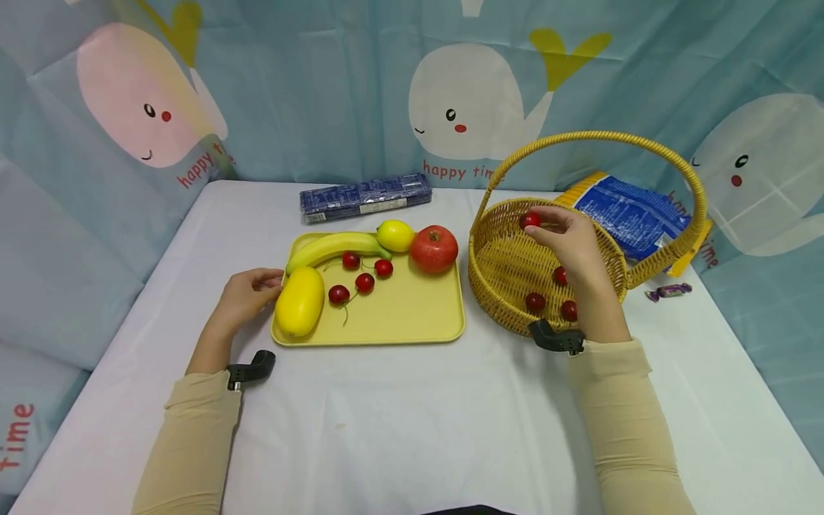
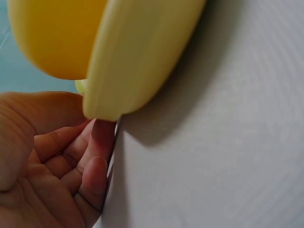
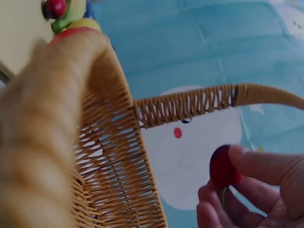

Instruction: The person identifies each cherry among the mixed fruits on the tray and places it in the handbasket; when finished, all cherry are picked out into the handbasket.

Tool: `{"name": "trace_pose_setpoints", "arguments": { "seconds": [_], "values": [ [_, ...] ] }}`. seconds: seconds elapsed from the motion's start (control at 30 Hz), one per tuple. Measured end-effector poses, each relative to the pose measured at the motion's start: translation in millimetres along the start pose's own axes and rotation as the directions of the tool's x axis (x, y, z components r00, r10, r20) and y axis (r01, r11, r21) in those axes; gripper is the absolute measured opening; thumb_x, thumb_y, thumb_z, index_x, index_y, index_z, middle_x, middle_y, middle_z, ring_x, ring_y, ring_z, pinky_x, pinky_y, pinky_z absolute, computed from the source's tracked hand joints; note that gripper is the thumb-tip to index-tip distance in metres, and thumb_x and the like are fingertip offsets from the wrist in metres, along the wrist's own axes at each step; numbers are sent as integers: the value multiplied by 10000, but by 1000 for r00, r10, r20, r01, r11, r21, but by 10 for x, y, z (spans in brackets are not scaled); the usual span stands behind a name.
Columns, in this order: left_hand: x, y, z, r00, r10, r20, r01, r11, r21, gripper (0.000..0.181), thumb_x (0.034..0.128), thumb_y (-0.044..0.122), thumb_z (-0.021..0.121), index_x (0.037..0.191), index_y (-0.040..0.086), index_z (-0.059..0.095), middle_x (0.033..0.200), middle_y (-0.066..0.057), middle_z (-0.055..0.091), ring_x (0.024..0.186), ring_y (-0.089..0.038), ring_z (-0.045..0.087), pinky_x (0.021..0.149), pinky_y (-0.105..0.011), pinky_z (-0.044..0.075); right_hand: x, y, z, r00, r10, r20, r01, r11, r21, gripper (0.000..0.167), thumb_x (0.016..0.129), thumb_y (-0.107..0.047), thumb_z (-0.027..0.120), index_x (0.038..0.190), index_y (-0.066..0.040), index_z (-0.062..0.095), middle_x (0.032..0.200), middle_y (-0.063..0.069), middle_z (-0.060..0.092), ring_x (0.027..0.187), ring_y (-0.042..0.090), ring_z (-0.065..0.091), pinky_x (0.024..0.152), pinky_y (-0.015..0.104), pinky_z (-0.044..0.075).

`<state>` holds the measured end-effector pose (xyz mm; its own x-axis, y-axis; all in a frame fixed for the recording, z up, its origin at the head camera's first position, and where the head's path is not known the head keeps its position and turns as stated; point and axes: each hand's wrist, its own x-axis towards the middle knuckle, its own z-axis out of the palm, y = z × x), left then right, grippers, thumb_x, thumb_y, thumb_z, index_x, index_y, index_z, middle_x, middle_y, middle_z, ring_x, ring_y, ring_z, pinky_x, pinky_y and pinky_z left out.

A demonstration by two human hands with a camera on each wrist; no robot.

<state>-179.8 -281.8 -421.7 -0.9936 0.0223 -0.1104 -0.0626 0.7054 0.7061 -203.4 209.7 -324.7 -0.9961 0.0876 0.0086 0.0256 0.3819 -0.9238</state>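
Observation:
My right hand (image 1: 569,239) pinches a red cherry (image 1: 531,220) between thumb and fingers above the back of the wicker basket (image 1: 481,286); the cherry's green stem (image 3: 223,197) hangs down in the right wrist view. Three cherries are visible inside the basket, partly behind my hand and wrist camera. At the left, my left hand (image 1: 241,300) holds the edge of the yellow tray (image 1: 399,325), thumb against the rim (image 2: 107,107) and fingers curled below. On the tray lie several cherries (image 1: 364,283), a banana (image 1: 335,247), a lemon (image 1: 395,235), a red apple (image 1: 434,249) and a yellow oval fruit (image 1: 300,302).
A dark blue package (image 1: 365,196) lies behind the tray. Behind the basket is a blue and yellow bag (image 1: 631,214), and a purple wrapped candy (image 1: 669,291) sits to its right. The basket's tall handle (image 1: 592,136) arches over my right hand.

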Motion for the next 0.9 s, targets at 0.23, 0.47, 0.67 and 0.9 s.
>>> {"name": "trace_pose_setpoints", "arguments": {
  "seconds": [0.23, 0.47, 0.67, 0.9],
  "values": [
    [13, -8, -19, 1000, -14, 2, 14, 1000, -8, 411, 924, 189, 551, 1265, -36, 507, 1040, -182, 562, 880, -260, 507, 634, -142, 423, 16, 74, -127, 998, 62, -7, -61, 995, 85, 466, 853, -241, 659, 1275, -84, 540, 1161, 39, 528, 1014, 146, 520, 877, 283, 465],
    [9, -9, -5, 1000, -10, -1, 10, 1000, -9, 406, 921, 191, 555, 1255, -38, 515, 1034, -184, 563, 876, -260, 506, 638, -160, 428, 20, 60, -245, 994, 110, -13, -107, 980, 166, 481, 824, -230, 688, 1261, -83, 550, 1135, 11, 534, 987, 125, 531, 799, 195, 480],
    [10, -9, -2, 1000, -16, -2, 16, 1000, -8, 407, 921, 192, 557, 1258, -31, 514, 1037, -182, 562, 871, -260, 502, 625, -156, 429, 56, 7, -363, 991, 135, -14, -127, 957, 260, 493, 798, -185, 719, 1242, -53, 551, 1065, -2, 577, 947, 108, 554, 751, 180, 488],
    [5, 2, -7, 1000, -13, -3, 13, 1000, -8, 405, 921, 186, 556, 1257, -37, 516, 1037, -189, 571, 858, -251, 516, 625, -175, 440, 166, 47, -438, 987, 161, 19, -161, 968, 192, 497, 821, -182, 692, 1272, -52, 528, 1056, -31, 561, 915, 63, 564, 721, 155, 486]
  ]
}}
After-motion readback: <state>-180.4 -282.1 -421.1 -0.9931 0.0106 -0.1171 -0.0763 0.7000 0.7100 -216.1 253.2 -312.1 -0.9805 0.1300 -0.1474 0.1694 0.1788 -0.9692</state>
